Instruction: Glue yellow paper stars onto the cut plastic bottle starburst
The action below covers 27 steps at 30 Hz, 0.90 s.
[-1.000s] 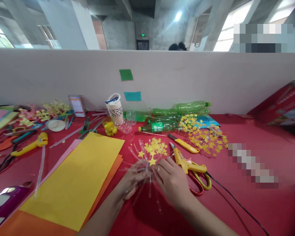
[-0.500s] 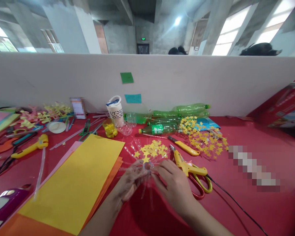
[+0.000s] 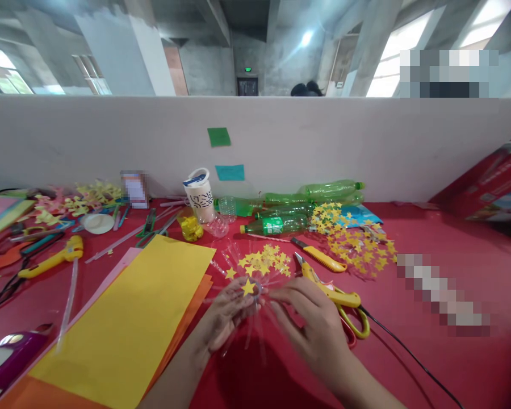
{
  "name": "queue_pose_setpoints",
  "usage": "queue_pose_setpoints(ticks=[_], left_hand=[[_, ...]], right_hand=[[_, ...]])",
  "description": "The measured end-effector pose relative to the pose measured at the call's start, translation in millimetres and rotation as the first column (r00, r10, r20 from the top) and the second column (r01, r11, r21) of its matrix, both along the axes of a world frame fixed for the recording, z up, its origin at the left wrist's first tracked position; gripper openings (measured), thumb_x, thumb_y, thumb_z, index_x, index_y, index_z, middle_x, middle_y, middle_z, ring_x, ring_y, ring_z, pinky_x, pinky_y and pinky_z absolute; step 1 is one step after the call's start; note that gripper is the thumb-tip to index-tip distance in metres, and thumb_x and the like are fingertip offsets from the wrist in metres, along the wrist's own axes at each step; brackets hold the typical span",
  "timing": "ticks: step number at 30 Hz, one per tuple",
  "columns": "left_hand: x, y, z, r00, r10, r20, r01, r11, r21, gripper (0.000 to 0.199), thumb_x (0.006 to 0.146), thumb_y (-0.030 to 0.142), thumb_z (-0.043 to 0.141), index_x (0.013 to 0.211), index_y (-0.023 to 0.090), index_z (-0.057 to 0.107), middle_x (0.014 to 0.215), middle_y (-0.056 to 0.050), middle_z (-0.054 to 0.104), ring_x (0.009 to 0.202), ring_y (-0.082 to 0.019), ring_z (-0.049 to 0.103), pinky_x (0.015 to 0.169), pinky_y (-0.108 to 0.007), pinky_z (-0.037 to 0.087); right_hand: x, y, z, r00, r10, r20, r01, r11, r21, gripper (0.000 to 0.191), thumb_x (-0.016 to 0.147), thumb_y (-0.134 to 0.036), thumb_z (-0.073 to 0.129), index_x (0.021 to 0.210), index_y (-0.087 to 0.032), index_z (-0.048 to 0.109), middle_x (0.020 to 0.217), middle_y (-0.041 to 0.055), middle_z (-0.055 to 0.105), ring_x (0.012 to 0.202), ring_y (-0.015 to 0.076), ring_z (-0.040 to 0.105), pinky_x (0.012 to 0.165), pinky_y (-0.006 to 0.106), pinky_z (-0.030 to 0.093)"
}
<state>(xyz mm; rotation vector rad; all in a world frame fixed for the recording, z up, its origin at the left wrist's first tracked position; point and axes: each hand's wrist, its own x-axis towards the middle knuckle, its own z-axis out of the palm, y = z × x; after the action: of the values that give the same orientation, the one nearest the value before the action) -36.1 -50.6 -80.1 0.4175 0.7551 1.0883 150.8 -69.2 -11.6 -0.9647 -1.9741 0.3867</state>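
My left hand (image 3: pixel 226 312) is closed around the middle of a clear plastic bottle piece (image 3: pixel 258 288), cut into thin strips that fan out all round. One yellow paper star (image 3: pixel 248 287) lies at that middle, beside my left fingertips. More yellow stars (image 3: pixel 267 259) sit in a cluster on the far strips. My right hand (image 3: pixel 309 318) hovers just right of the centre, fingers bent and a little apart, with nothing visible in them. Near it lie a yellow glue gun (image 3: pixel 330 291) and scissors (image 3: pixel 361 324), partly covered by the gun.
Yellow paper (image 3: pixel 132 318) lies over orange sheets at left. A yellow utility knife (image 3: pixel 323 257), green bottles (image 3: pixel 289 224) and a star-covered plastic piece (image 3: pixel 361 244) are farther back. A white cup (image 3: pixel 200 199) stands by the partition (image 3: pixel 323 142). Another glue gun (image 3: pixel 55 258) lies left.
My right fingers have drawn back slightly to the right from the bottle piece's centre. One star now shows over the middle by my left fingers, and the piece has shifted slightly.
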Motion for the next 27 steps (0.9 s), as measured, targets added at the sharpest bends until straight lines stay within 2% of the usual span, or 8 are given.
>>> queue_pose_setpoints(ticks=[4,8,12,16,21,27], left_hand=[[1,0,-2.0,0.996,0.005,-0.087,-0.001,0.999,0.052,0.028,0.070,0.005,0.072,0.094,0.018,0.064,0.082,-0.001,0.071,0.075,-0.013,0.067,0.075,-0.022,0.050],[3,0,-3.3,0.999,-0.006,-0.054,0.010,0.997,0.070,0.029,0.069,0.006,0.072,0.093,0.019,0.063,0.084,-0.001,0.071,0.074,-0.012,0.067,0.070,-0.020,0.050],[3,0,-3.5,0.998,-0.028,-0.050,0.032,0.997,0.077,0.021,0.069,0.007,0.073,0.086,0.017,0.064,0.082,-0.002,0.070,0.070,-0.011,0.066,0.067,-0.020,0.050],[4,-1,-4.7,0.998,-0.031,-0.046,0.034,0.998,0.061,0.028,0.068,0.008,0.074,0.092,0.018,0.064,0.087,-0.004,0.071,0.073,-0.013,0.067,0.071,-0.023,0.051],[5,-2,-2.5,1.000,-0.019,-0.024,0.021,0.998,0.065,0.028,0.066,0.008,0.075,0.090,0.017,0.064,0.085,-0.002,0.071,0.073,-0.012,0.067,0.073,-0.021,0.051],[5,-1,8.5,0.997,0.052,-0.058,-0.052,0.999,-0.002,0.033,0.063,0.004,0.076,0.091,0.017,0.065,0.087,-0.004,0.072,0.076,-0.013,0.067,0.073,-0.021,0.050]], right_hand=[[-5,5,-3.8,0.995,0.002,0.104,0.004,0.999,-0.053,0.016,0.087,-0.014,0.053,0.098,-0.020,0.063,0.087,0.0046,0.064,0.079,0.0179,0.058,0.071,0.031,0.048],[-12,5,-15.1,0.981,-0.004,0.195,0.022,0.996,-0.089,0.015,0.090,-0.015,0.050,0.095,-0.019,0.065,0.085,0.0057,0.063,0.077,0.0187,0.058,0.069,0.031,0.048],[-12,3,-19.6,0.990,-0.035,0.138,0.044,0.997,-0.067,0.014,0.090,-0.016,0.049,0.087,-0.018,0.063,0.081,0.0047,0.062,0.072,0.0166,0.058,0.066,0.028,0.047],[-11,4,-19.8,0.984,-0.084,0.156,0.094,0.994,-0.055,0.011,0.088,-0.016,0.052,0.086,-0.018,0.062,0.079,0.0041,0.062,0.070,0.0169,0.058,0.063,0.028,0.047],[-14,4,-23.1,0.979,-0.046,0.201,0.057,0.997,-0.051,0.015,0.091,-0.017,0.050,0.097,-0.019,0.064,0.084,0.0056,0.063,0.073,0.0175,0.061,0.066,0.028,0.048],[-15,3,-25.3,0.978,-0.013,0.208,0.014,1.000,-0.007,0.020,0.092,-0.015,0.046,0.086,-0.017,0.065,0.077,0.0048,0.063,0.067,0.0161,0.059,0.063,0.027,0.048]])
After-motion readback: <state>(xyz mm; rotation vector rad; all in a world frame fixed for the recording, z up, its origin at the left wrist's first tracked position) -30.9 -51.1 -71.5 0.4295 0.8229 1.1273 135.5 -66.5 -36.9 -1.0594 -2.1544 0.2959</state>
